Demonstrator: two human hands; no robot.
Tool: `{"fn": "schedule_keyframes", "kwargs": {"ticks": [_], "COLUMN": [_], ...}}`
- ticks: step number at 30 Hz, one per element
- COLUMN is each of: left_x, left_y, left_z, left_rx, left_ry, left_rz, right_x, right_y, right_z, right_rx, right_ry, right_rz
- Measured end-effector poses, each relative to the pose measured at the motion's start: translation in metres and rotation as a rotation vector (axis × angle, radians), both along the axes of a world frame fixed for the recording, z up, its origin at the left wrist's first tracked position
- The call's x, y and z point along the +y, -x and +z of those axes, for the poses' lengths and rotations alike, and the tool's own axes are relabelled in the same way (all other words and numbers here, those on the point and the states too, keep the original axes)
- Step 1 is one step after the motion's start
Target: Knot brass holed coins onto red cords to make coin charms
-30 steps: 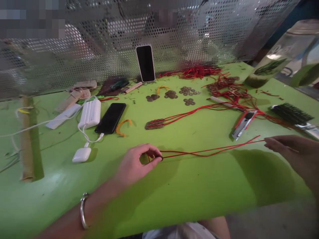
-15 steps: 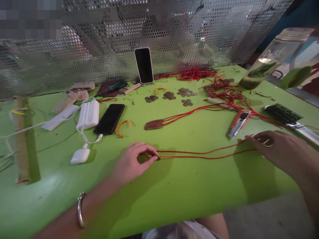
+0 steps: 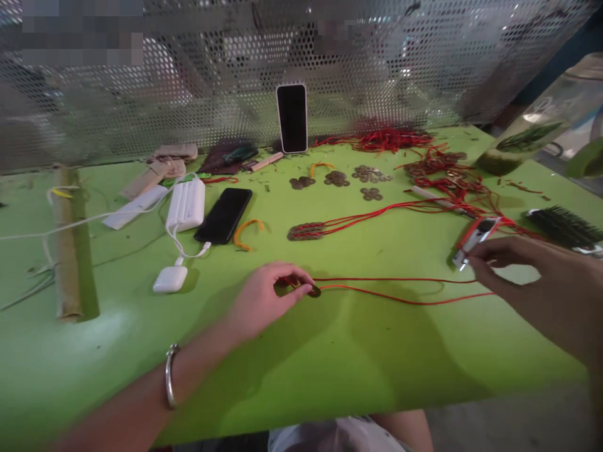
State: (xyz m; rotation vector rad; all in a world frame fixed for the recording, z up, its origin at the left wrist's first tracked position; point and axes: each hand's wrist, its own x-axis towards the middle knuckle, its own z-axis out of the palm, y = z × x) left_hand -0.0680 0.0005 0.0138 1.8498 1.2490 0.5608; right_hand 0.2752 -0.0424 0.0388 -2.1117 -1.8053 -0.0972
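My left hand (image 3: pixel 277 292) pinches a small dark coin (image 3: pixel 315 290) between thumb and forefinger, close above the table. Two strands of red cord (image 3: pixel 400 301) stretch from it to the right and pass behind my right hand (image 3: pixel 527 270). That hand's thumb and forefinger are pinched together at the lower end of a utility knife (image 3: pixel 481 233); whether they grip the knife or something else, I cannot make out. Beyond my left hand lies a flat bundle of overlapping coins (image 3: pixel 306 231), laced with several red cords (image 3: pixel 372 215).
Several clusters of loose coins (image 3: pixel 337 179) and a red cord heap (image 3: pixel 391 139) lie farther back. A propped phone (image 3: pixel 293 119) leans on the mesh. Leftward are a black phone (image 3: pixel 225 215), power bank (image 3: pixel 186 204) and earbud case (image 3: pixel 170 279); rightward, a brush (image 3: pixel 563 226) and bottle (image 3: pixel 522 129).
My right hand has moved away from the cord end to the utility knife, and the upper strand now lies lower. My left hand still pinches the coin. The view has shifted left.
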Motion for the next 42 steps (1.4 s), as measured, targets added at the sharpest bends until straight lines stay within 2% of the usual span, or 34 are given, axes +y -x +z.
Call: {"fn": "schedule_keyframes", "kwargs": {"ticks": [3, 5, 8, 11, 13, 15, 23, 27, 42], "left_x": [0.001, 0.001, 0.001, 0.0, -0.001, -0.001, 0.0, 0.002, 0.002], "left_y": [0.0, 0.0, 0.0, 0.0, 0.0, -0.001, -0.001, -0.001, -0.001], "left_z": [-0.003, -0.004, -0.004, -0.003, -0.003, -0.003, -0.004, -0.005, -0.004], "left_rx": [-0.053, -0.1, -0.144, -0.117, -0.095, -0.084, -0.088, -0.098, -0.122], "left_ry": [0.046, 0.066, 0.073, 0.018, -0.011, -0.011, 0.011, 0.025, 0.04], "left_rz": [0.018, 0.017, 0.016, 0.038, 0.06, 0.072, 0.085, 0.093, 0.078], "right_x": [0.014, 0.029, 0.049, 0.056, 0.053, 0.05, 0.048, 0.049, 0.049], "right_y": [0.048, 0.079, 0.115, 0.133, 0.136, 0.135, 0.132, 0.131, 0.134], "right_z": [0.007, 0.002, -0.019, -0.045, -0.056, -0.06, -0.055, -0.057, -0.059], "right_rx": [0.198, 0.301, 0.41, 0.463, 0.441, 0.421, 0.426, 0.379, 0.394], "right_ry": [-0.039, -0.04, -0.061, -0.057, -0.021, 0.01, 0.119, 0.065, -0.09], "right_rz": [0.347, 0.549, 0.755, 0.865, 0.899, 0.917, 0.896, 0.956, 1.044]}}
